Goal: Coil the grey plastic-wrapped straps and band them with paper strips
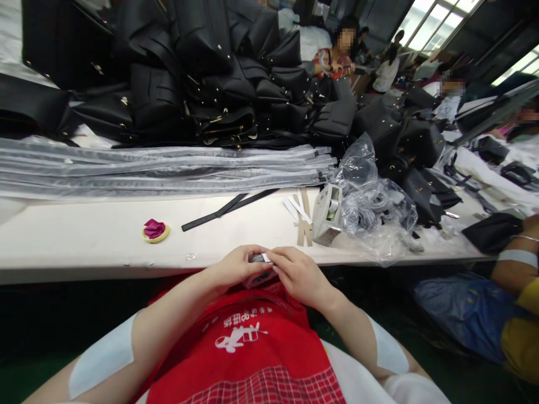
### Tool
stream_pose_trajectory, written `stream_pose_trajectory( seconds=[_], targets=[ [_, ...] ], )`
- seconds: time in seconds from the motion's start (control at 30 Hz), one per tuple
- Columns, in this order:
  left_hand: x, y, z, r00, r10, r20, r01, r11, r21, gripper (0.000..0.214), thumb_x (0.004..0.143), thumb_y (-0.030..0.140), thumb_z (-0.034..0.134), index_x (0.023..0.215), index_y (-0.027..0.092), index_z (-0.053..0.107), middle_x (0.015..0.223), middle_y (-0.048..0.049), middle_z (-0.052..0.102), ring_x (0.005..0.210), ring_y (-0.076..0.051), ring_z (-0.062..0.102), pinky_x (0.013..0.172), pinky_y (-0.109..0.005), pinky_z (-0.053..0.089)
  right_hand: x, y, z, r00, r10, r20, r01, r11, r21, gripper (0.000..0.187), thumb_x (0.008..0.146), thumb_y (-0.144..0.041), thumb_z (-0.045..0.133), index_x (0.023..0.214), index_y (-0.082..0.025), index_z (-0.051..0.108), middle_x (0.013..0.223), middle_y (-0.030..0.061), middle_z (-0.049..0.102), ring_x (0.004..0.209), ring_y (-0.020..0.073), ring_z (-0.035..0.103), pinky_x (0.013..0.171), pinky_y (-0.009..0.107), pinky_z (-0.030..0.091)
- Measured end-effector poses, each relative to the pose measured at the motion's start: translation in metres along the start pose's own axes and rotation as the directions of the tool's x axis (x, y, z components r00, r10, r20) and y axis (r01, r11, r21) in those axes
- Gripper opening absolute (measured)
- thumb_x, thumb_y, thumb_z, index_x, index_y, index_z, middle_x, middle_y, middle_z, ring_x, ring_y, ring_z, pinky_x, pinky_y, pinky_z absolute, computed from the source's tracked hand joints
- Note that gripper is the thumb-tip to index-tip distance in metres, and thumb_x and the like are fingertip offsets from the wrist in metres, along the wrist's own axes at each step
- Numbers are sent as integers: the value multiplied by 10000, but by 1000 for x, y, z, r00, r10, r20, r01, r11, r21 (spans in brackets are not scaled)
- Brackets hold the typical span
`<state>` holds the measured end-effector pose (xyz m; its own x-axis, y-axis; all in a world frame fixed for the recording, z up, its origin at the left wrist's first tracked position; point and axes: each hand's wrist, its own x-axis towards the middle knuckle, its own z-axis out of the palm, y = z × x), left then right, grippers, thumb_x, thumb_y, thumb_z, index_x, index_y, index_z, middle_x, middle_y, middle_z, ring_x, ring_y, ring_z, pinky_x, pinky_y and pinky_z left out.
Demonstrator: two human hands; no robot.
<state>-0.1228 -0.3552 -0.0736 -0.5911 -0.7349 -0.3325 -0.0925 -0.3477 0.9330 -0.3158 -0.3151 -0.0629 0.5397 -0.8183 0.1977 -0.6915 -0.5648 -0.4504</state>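
White counter (84, 235) lies just beyond your fingers; your left hand (236, 268) and right hand (297, 275) both pinch 1 small grey item (257, 258).

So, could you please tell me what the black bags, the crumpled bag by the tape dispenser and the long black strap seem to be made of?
The black bags look like smooth leather or imitation leather: dull sheen, gold-coloured fittings. The crumpled bag is thin clear plastic film, glossy and see-through. The long black strap looks the same matte black as the bags, though I cannot tell its material.
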Motion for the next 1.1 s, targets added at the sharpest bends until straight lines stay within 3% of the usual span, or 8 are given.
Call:
stream_pose_trajectory(
  seconds=[0.13,0.4,0.6,0.73,0.8,0.9,0.93,1.1],
  targets=[
    [7,-2,1,999,-36,-2,35,970,-240,373,691,422,725,910,120,718,839,-73,732,723,-169,625,745,-293,476,-5,-1,4,993,0,-120,0,1000,5,382,894,-127,459,1256,-185,569,1164,121,619,1077,229,561,960,389,474],
    [12,-1,4,995,22,96,-6,987,-163,478,746,499,712,1081,158,710,933,-73,740,813,-190,655,795,-302,500,-9,-2,10,911,217,-349,-131,958,254,292,826,-166,569,1097,-207,667,1104,106,641,1047,222,592,943,388,489],
    [10,3,2,999,-5,41,12,987,-159,508,705,507,740,1072,157,713,880,-69,743,750,-184,642,697,-283,509,-9,-7,19,932,104,-346,-26,974,224,463,794,-163,578,1254,-214,583,1212,108,606,1163,234,534,1019,421,447],
    [11,-2,3,998,-63,-18,59,985,-164,597,653,526,771,1106,145,692,921,-82,746,819,-225,662,766,-329,521,-11,11,4,933,40,-359,-10,996,84,366,819,-210,588,1184,-222,618,1213,94,618,1147,227,545,1016,405,440],
    [12,-7,4,993,-91,-73,79,985,-153,654,633,555,775,1131,141,677,969,-90,745,881,-246,667,821,-343,516,-16,37,-12,828,176,-533,-161,984,74,263,853,-236,561,1099,-210,650,1135,99,644,1074,221,571,975,396,452],
    [12,-14,6,985,-95,-147,79,991,-107,722,619,611,759,1157,139,661,1025,-107,739,950,-275,665,864,-357,510,-26,89,-37,512,463,-723,-472,855,214,207,869,-297,522,912,-171,681,981,118,648,993,238,562,959,419,423],
    [13,-17,6,983,-83,-162,71,994,-81,726,617,624,753,1153,142,665,1044,-110,735,965,-282,663,869,-359,512,-28,105,-42,451,544,-708,-530,801,278,224,857,-328,530,836,-166,684,936,118,645,976,245,557,964,426,407],
    [16,-26,11,984,-17,-176,18,1000,7,690,615,657,730,1097,165,700,1085,-109,730,1004,-310,659,928,-404,502,-27,145,-42,451,697,-558,-525,712,465,271,788,-407,580,692,-174,678,729,55,654,772,199,590,816,349,467]
  ],
)
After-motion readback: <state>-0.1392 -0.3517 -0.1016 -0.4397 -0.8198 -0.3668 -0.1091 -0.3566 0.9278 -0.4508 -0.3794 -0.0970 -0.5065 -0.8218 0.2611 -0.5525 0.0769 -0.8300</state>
